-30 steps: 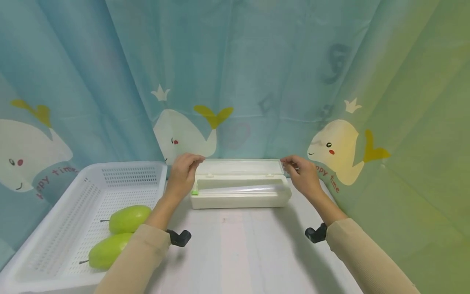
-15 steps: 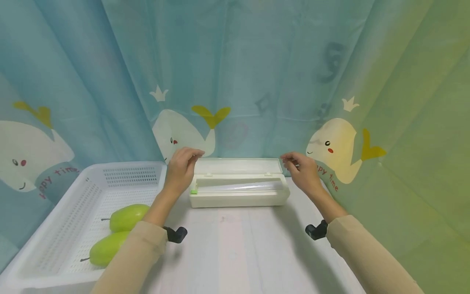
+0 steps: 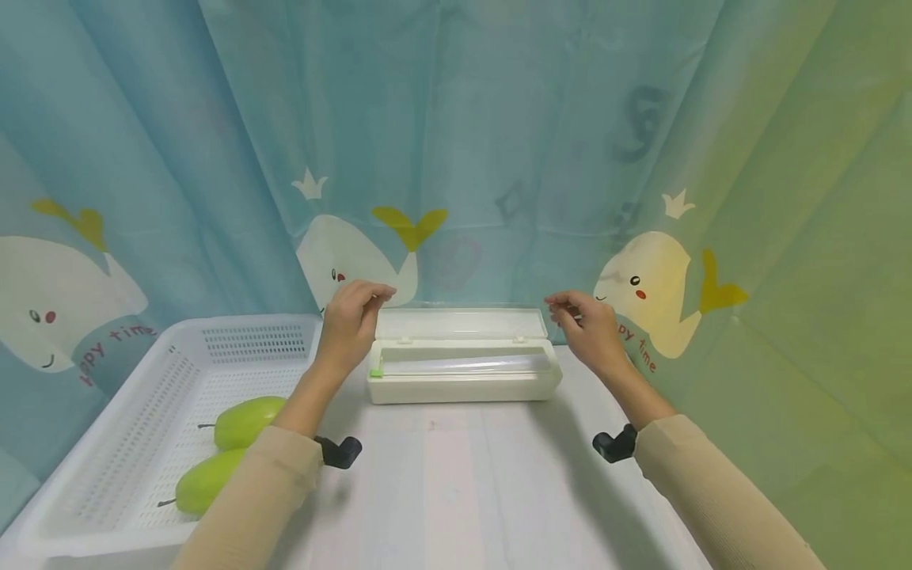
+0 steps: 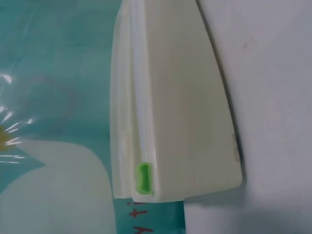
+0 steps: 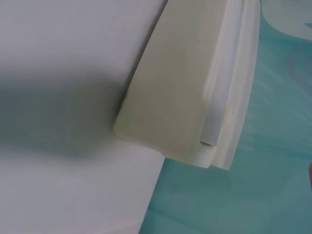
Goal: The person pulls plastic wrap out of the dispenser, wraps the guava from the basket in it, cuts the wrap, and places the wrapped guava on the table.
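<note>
In the head view a white cling film dispenser box (image 3: 463, 388) stands with its lid (image 3: 459, 324) raised. A film roll (image 3: 466, 364) lies inside. A green slide cutter (image 4: 144, 178) sits at the box's left end. My left hand (image 3: 349, 321) is raised by the lid's left corner, thumb and fingers pinched together. By the right corner my right hand (image 3: 590, 328) holds a matching pinch. Glossy creases of clear cling film (image 4: 14, 142) fan out from the edge of the left wrist view. The film is nearly invisible between the hands; neither wrist view shows fingers.
A white perforated basket (image 3: 93, 507) at the left holds two green fruits with stems (image 3: 245, 422). Behind the box hangs a blue-green curtain (image 3: 484, 158) with whale prints. A pale cloth (image 3: 456, 491) covers the table.
Both hands have risen slightly above the corners of the raised lid, still pinched. The box and the fruits have stayed in place.
</note>
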